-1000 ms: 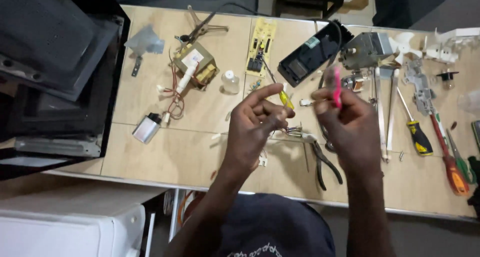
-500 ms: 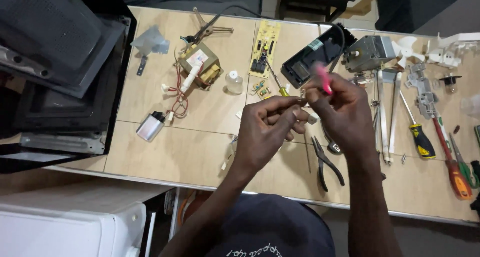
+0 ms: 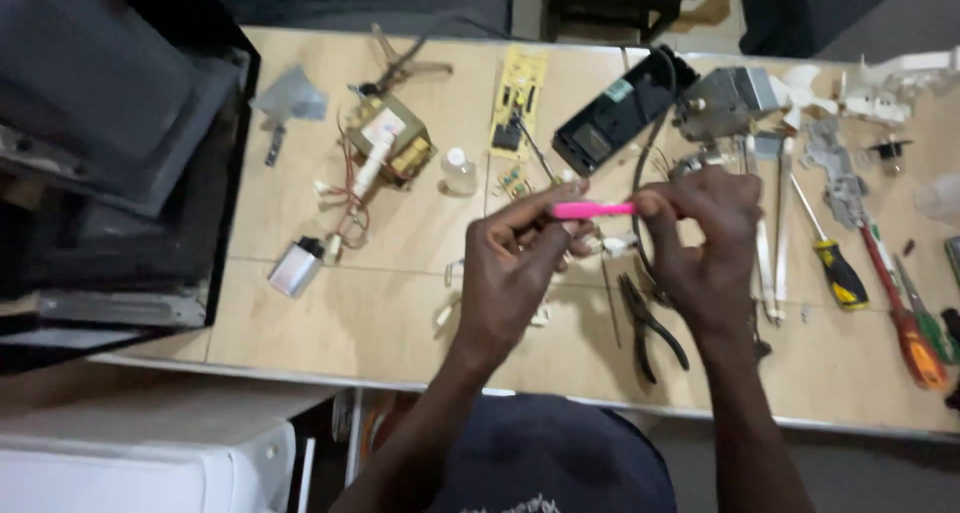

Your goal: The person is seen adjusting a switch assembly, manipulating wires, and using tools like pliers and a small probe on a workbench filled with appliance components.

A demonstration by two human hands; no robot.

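Observation:
Both of my hands are raised over the middle of a pale wooden table (image 3: 300, 333). They hold a thin pink tool (image 3: 592, 210) level between them. My left hand (image 3: 515, 268) pinches its left end with thumb and forefinger. My right hand (image 3: 705, 243) grips its right end. A black cable (image 3: 640, 178) loops just behind my right fingers. Black-handled pliers (image 3: 652, 325) lie on the table between my wrists. Small white connectors (image 3: 445, 313) lie scattered under my left hand.
A dark open appliance casing (image 3: 100, 173) fills the left side. On the table lie a transformer (image 3: 392, 148), a silver capacitor (image 3: 295, 266), a yellow circuit board (image 3: 518, 98), a black panel (image 3: 618, 113), a metal box (image 3: 728, 98) and several screwdrivers (image 3: 838, 265) at the right.
The pink tool stood upright in my right hand; now it lies level with my left fingers on its other end. Both hands have come closer together.

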